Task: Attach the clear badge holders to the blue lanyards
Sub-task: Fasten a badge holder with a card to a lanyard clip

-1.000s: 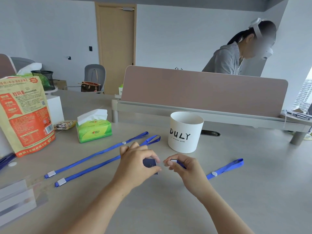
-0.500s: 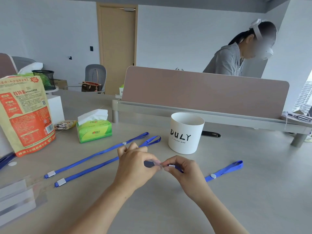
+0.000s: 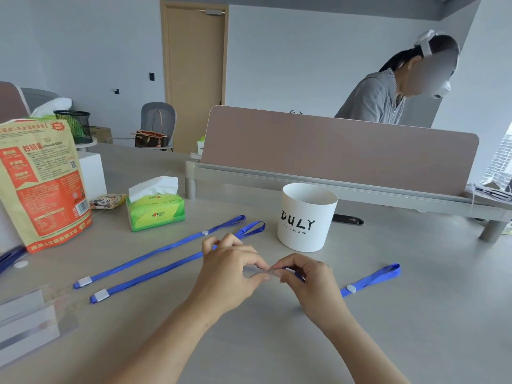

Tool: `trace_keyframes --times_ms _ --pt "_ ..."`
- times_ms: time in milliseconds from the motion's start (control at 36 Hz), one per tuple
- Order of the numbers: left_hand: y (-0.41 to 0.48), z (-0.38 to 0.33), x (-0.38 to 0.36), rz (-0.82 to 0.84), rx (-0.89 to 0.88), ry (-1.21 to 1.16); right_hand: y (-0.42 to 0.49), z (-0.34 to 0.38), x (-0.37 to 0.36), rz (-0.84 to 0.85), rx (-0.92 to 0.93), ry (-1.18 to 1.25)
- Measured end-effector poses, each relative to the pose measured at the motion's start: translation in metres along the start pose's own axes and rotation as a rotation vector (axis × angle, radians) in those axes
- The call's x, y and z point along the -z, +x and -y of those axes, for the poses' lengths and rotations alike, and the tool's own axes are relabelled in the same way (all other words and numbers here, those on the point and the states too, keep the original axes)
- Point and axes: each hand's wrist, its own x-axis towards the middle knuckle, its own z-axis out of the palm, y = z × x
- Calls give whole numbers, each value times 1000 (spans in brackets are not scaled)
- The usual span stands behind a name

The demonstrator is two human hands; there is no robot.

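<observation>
My left hand (image 3: 230, 268) pinches a clear badge holder (image 3: 252, 271), mostly hidden by the fingers, at the middle of the desk. My right hand (image 3: 304, 275) pinches the white-clipped end of a blue lanyard (image 3: 371, 278) that trails to the right on the desk. The fingertips of both hands meet. Two more blue lanyards (image 3: 155, 252) (image 3: 166, 270) lie side by side to the left, their white clips pointing at me. Several clear badge holders (image 3: 30, 320) lie stacked at the lower left.
A white DULY cup (image 3: 304, 217) stands just behind my hands. A green tissue pack (image 3: 155, 206), a small snack packet (image 3: 106, 200) and a big orange bag (image 3: 41, 184) stand at the left. A pink desk divider (image 3: 332, 151) runs across the back, with a person behind it.
My hands have closed together until the fingertips touch. The dark blue piece seen in my left hand a second ago is now hidden behind the fingers.
</observation>
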Motion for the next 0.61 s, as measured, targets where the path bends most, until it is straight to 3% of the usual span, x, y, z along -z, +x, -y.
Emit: trace_keyframes --times_ms 222,611 --pt "-1 -2 -2 -63 -34 7 0 2 -1 16 -37 94" --pt "0 0 -3 -72 -37 53 1 4 -1 -12 -7 -49"
